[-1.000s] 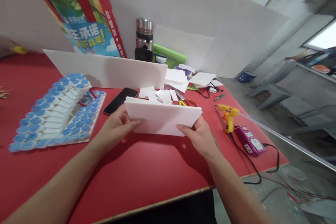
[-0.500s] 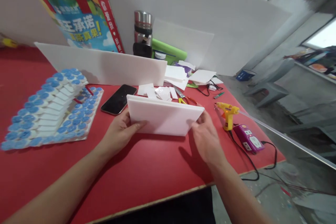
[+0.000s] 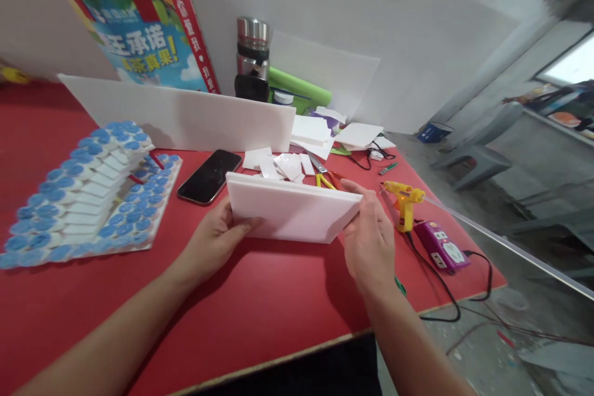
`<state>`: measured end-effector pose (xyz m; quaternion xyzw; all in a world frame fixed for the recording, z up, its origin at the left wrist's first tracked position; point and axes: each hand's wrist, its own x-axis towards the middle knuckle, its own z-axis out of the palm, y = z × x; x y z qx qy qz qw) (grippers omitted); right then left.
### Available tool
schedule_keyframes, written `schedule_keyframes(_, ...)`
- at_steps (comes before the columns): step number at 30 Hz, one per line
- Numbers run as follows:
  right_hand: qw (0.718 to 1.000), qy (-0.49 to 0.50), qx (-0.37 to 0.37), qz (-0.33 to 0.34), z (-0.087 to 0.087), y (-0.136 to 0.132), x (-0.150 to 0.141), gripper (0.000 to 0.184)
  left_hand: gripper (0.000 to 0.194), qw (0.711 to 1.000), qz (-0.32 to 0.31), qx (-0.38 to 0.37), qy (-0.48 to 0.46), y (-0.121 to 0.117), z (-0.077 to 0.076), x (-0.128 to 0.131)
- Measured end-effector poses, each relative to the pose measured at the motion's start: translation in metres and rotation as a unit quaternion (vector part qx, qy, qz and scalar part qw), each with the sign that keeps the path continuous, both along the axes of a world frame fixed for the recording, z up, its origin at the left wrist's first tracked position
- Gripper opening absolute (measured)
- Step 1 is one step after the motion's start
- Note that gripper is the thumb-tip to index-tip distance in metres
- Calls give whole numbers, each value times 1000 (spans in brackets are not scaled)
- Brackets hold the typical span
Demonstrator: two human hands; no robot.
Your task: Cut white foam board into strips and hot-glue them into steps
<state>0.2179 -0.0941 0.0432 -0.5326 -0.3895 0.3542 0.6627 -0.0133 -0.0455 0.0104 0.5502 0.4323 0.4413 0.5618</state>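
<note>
Far L on the red table (image 3: 278, 291) you've got the blue-topped model (image 3: 46, 208), well apart from your hands. Next comes the phone (image 3: 210, 176), lying flat just behind your L hand. L hand (image 3: 213, 238) is grasping the L end of the white board (image 3: 294, 209): thumb on the near face, other fingers curled round behind, mostly hidden.

The board is right in front of you, between both hands, approx. centred. Long axis runs L–R, R end a touch lower in view; it's up on edge, broad face toward you, top edge leaning away. Top edge looks like 2 layers, one behind the other, but can't tell if they're joined.

Beyond it sit white scraps (image 3: 288, 164) & the orange-handled tool (image 3: 335, 175). R hand (image 3: 370, 238) is at the board's R end, fingers bent round the top corner; can't tell if it's pinching or just steadying. Neither hand is nearer, one per end. Glue gun (image 3: 405, 210) is just R of your R hand, then the purple power strip (image 3: 440, 247).
</note>
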Motion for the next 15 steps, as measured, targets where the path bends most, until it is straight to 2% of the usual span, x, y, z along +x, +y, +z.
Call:
schedule_keyframes(5, 999, -40, -8, -5, -9, 2, 6, 38, 57, 1000, -6, -2, 9, -1, 1, 1)
schedule_keyframes(9, 999, -29, -11, -7, -12, 8, 6, 42, 61, 999, 4, 17, 34, -1, 3, 2)
schedule_keyframes(12, 1000, -2, -11, 11, -9, 13, 5, 41, 63, 999, 11, 19, 44, -1, 5, 3)
schedule_keyframes(15, 999, 34, -26, 29, -3, 16, 7, 43, 65, 1000, -6, -12, 15, -1, 10, 0)
